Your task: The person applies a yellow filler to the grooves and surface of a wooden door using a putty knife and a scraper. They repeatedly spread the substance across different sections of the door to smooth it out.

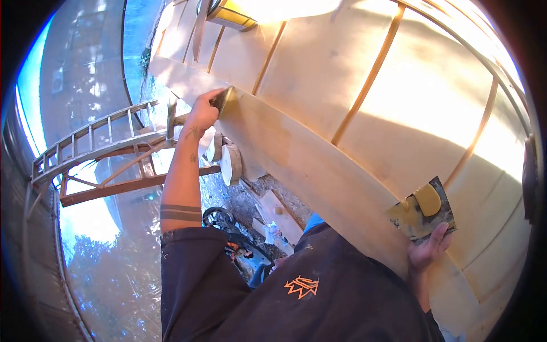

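Note:
My left hand (204, 111) is closed around a small flat spreader (226, 101). Its edge rests against the long tan board (296, 154) that runs diagonally in front of me. Lower right, my right hand (430, 251) grips the bottom corner of a dark, smeared square plate (444, 215). A thick dollop of yellowish filler (427, 200) lies on this plate, with a thinner smear beside it. Faint darker patches show on the board's face between my hands.
A broad pale panel (319, 68) with brown strips (370, 74) spreads beyond the board. A yellow container (232, 12) sits at the top. At left stand a metal ladder (94, 137) and a wooden frame (137, 185). Round pale discs (231, 164) and clutter (250, 251) lie below.

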A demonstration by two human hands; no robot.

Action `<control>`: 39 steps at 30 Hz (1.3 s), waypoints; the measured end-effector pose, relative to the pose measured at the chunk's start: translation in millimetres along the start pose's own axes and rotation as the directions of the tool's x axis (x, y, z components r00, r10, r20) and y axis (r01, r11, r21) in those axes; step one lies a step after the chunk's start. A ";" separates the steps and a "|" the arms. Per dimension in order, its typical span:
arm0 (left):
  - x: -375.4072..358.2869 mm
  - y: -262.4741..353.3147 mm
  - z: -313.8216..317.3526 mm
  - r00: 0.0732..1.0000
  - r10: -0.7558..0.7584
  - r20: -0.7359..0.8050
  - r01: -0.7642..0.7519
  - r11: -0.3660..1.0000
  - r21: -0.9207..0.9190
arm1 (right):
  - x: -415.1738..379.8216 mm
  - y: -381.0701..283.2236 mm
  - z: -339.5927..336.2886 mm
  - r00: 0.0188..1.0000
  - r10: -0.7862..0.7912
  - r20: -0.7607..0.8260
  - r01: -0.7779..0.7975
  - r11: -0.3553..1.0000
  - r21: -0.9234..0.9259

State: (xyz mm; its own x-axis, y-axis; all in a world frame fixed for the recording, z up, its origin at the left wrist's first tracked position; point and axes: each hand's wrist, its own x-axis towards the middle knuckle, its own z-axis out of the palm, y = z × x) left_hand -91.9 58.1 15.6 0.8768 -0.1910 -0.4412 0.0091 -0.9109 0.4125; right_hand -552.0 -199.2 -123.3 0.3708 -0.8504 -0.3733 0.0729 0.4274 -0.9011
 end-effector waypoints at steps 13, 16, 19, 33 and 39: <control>-126.5 78.7 133.0 0.923 0.378 -0.071 -0.323 0.864 0.387 | -13.6 33.8 -48.7 0.947 -0.320 0.029 0.287 0.801 -0.526; -162.4 94.0 163.5 0.905 0.423 -0.037 -0.371 0.831 0.415 | -9.6 21.6 -38.9 0.838 -0.486 0.250 0.500 0.497 -0.710; -196.0 109.9 168.3 0.893 0.429 0.139 -0.451 0.844 0.290 | -0.2 -2.6 -17.2 0.804 -0.511 0.303 0.547 0.437 -0.714; -18.2 -21.5 -6.2 0.995 -0.102 -0.016 0.102 0.994 0.031 | -2.0 22.3 -33.6 0.793 -0.511 0.330 0.577 0.461 -0.674; -83.1 10.8 51.4 0.958 0.156 0.240 -0.173 0.984 0.051 | 0.0 0.9 -15.4 0.704 -0.567 0.428 0.662 0.305 -0.684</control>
State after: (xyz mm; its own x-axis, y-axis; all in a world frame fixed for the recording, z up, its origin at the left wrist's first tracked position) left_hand -189.4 45.3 15.8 0.7260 -0.4128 -0.5500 -0.1668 -0.8817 0.4414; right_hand -566.3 -203.6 -127.6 0.6161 -0.7093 0.3425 -0.3656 -0.6427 -0.6732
